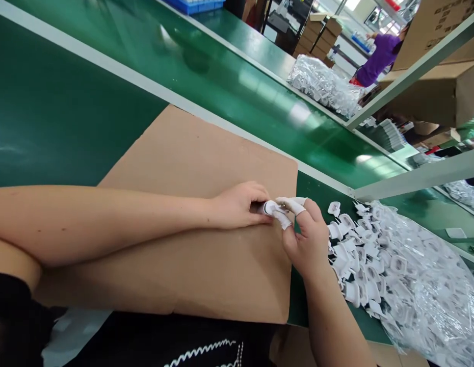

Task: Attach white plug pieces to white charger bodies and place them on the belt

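Note:
My left hand (pixel 239 205) is closed around a small white plastic plug part (pixel 270 207) with a dark ring near its end. From the other side, my right hand (pixel 308 239) pinches the part's end between thumb and fingers, which wear white finger covers (pixel 292 205). Something thin and metallic shows at these fingertips, too small to make out. Both hands are over a brown cardboard sheet (pixel 206 153). To the right of my right hand lies a heap of white plastic plug parts (pixel 351 255), several with thin prongs showing.
A clear plastic bag (pixel 431 275) covers part of the heap. Beyond a pale rail (pixel 118 71) runs a glossy green surface (pixel 221 81). Metal frame posts (pixel 416 181) and a carton (pixel 431 97) stand at right. A person in purple (pixel 378 58) is in the background.

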`<state>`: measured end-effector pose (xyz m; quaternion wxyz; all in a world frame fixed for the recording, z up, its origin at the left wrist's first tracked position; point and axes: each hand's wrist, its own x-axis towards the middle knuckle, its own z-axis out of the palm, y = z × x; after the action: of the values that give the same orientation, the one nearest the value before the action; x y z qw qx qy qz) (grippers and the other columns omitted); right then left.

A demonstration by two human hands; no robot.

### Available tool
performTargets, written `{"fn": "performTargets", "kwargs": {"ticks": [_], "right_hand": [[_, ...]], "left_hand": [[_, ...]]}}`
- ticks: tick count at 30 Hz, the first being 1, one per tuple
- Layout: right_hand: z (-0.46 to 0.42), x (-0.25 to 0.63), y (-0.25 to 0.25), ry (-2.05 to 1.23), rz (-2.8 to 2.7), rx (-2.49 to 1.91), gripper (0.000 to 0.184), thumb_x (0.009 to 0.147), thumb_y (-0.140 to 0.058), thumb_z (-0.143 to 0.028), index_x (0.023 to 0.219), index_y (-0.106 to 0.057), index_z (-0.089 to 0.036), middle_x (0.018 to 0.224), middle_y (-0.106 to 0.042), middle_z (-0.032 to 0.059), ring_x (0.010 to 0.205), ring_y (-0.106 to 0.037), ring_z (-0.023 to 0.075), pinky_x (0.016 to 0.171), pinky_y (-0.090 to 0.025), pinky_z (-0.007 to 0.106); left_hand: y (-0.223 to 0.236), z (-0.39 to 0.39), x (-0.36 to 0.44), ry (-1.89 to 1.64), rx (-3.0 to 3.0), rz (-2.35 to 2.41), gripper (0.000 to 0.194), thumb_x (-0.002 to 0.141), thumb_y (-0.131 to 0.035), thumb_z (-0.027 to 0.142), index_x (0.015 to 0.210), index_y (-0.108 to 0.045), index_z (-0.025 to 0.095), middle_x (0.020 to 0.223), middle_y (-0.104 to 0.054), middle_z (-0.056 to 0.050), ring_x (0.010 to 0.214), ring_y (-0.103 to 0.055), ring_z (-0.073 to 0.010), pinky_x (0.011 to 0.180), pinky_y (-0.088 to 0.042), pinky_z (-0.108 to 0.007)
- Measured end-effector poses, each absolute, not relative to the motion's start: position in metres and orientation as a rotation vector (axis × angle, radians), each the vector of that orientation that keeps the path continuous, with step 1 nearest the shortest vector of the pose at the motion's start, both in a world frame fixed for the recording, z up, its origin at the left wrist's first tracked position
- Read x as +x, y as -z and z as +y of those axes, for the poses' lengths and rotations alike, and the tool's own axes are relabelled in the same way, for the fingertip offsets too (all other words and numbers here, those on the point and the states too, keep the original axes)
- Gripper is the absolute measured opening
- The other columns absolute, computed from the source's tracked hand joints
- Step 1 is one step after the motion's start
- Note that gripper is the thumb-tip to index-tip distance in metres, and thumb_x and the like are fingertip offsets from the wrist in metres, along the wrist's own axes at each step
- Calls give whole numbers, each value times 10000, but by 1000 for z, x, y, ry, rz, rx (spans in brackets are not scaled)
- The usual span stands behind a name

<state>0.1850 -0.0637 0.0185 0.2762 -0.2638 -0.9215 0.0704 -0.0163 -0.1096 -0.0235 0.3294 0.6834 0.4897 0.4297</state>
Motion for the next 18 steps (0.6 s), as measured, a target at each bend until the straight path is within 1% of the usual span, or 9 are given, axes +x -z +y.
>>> {"fn": "performTargets", "kwargs": {"ticks": [5, 9, 11, 13, 15, 18], "right_hand": [[-60, 184, -19, -139, -2528, -654, 356, 899, -522, -60, 1171, -678, -230, 960, -692, 74, 929, -656, 240, 749, -545, 355], [-57, 183, -24, -104, -2598, -629, 376, 849, -504, -27, 1095, -702, -231, 915, -681, 63, 886, -629, 235, 742, -505, 353], [-55, 182, -26, -40, -2619, -658, 377, 810, -516, -25, 1051, -715, -235, 855, -667, 48, 862, -605, 236, 781, -479, 367], [-55, 181, -28, 45, -2613, -699, 389, 783, -528, -25, 1027, -725, -256, 800, -652, 29, 869, -585, 239, 865, -449, 394], [-56, 181, -28, 112, -2593, -723, 396, 776, -533, -21, 994, -733, -285, 759, -639, 13, 888, -570, 240, 955, -407, 424], [-58, 181, -27, 142, -2565, -716, 356, 787, -534, -24, 898, -733, -298, 723, -622, 9, 900, -555, 244, 1029, -348, 463]], "left_hand": [[24, -109, -18, -1119, 1780, 1267, 185, 855, -768, 348, 965, -785, 200, 1012, -737, -70, 999, -636, -235, 920, -484, -341], [24, -108, -18, -1108, 1791, 1256, 171, 844, -776, 324, 957, -785, 195, 1004, -732, -69, 994, -635, -230, 921, -478, -334], [23, -108, -18, -1097, 1778, 1273, 178, 845, -776, 337, 948, -784, 192, 1008, -730, -72, 994, -635, -232, 914, -478, -337], [22, -109, -18, -1079, 1763, 1289, 191, 843, -779, 353, 949, -784, 194, 1012, -729, -72, 993, -636, -234, 906, -478, -338], [20, -109, -18, -1066, 1761, 1297, 192, 840, -781, 356, 939, -782, 192, 1009, -727, -72, 996, -634, -235, 902, -478, -336], [19, -109, -17, -1061, 1758, 1314, 183, 839, -775, 352, 917, -776, 186, 988, -718, -68, 973, -633, -227, 885, -481, -327]]}}
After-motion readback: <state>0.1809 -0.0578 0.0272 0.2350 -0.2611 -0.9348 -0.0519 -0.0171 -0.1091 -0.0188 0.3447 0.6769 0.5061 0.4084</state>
